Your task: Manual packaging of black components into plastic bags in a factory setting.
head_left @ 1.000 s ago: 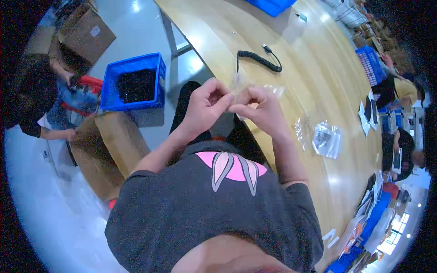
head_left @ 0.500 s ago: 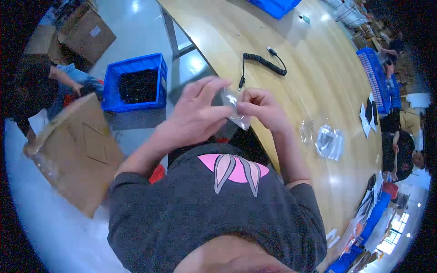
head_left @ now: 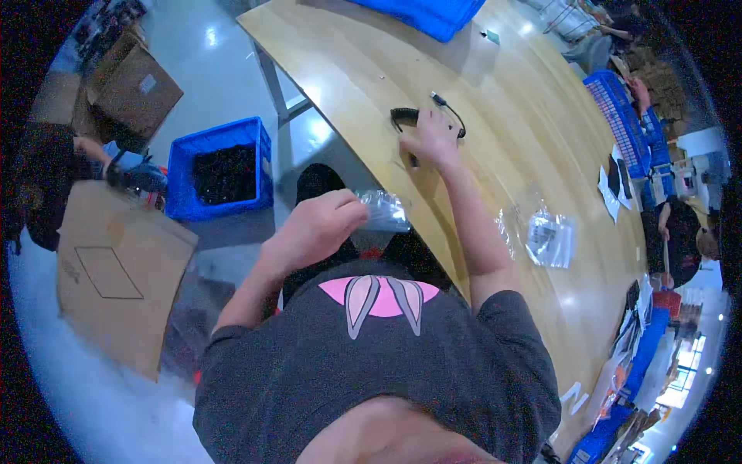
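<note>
My left hand (head_left: 318, 226) is closed, its fingertips pinching a clear plastic bag (head_left: 384, 213) in front of my lap, beside the table edge. The bag looks thin and crinkled. On the table ahead, my right hand (head_left: 434, 139) lies over a black coiled cable (head_left: 403, 116), its thumb and fingers apart. The hand hides most of the coil. One plug (head_left: 438, 99) of the cable shows beyond my fingers, and a dark end piece (head_left: 414, 161) shows below the hand.
More clear plastic bags (head_left: 550, 240) lie on the wooden table (head_left: 495, 325) to my right. A blue bin (head_left: 263, 166) of black items stands at the left, near a cardboard box (head_left: 127, 278). Another blue container (head_left: 421, 17) sits at the table's far side. Other people work at both sides.
My right hand has let go of the bag and moved forward over the coiled cable. My left hand keeps the bag, now lower. The view has shifted slightly.
</note>
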A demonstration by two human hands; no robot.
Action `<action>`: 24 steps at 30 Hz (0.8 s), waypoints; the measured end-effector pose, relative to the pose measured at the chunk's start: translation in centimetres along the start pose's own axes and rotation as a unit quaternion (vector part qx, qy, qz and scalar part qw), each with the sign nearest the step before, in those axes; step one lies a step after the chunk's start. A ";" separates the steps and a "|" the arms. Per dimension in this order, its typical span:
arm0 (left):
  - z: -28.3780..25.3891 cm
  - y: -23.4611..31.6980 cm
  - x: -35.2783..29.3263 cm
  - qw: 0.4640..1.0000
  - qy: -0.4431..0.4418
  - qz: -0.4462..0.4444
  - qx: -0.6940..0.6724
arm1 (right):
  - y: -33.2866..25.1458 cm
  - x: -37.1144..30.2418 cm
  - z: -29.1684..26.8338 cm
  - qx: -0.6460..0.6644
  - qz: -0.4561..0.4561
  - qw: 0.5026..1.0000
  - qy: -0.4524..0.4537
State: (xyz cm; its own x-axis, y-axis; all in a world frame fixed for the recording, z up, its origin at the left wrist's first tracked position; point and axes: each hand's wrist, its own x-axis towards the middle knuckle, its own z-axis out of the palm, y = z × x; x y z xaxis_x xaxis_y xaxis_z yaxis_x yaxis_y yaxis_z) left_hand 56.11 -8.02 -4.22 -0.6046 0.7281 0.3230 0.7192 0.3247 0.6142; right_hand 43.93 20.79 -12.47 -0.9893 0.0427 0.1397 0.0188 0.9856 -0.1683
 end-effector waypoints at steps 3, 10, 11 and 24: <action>0.6 -0.6 -0.5 1.000 0.010 -0.019 0.019 | -0.1 -1.0 -0.9 -0.017 0.025 0.998 -0.061; 0.7 -1.6 -0.5 0.998 0.032 -0.053 0.008 | 4.1 -0.6 -3.1 -0.040 -0.093 0.995 -0.005; 0.7 -1.6 -0.2 0.998 0.030 -0.055 0.006 | 4.8 -0.2 -2.9 -0.039 -0.092 0.995 -0.009; -4.6 -1.5 5.0 0.899 0.404 -0.099 0.135 | 2.6 -4.2 -4.1 0.246 0.030 0.969 -0.002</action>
State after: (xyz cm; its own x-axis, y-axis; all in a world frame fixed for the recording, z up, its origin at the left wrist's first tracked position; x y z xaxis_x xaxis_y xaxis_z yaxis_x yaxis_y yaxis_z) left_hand 50.43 -7.66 -0.26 -0.7031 -0.0007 0.7111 0.5614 0.6133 0.5556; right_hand 48.69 23.88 -9.48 -0.9890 0.0960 0.1122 0.0056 0.7837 -0.6211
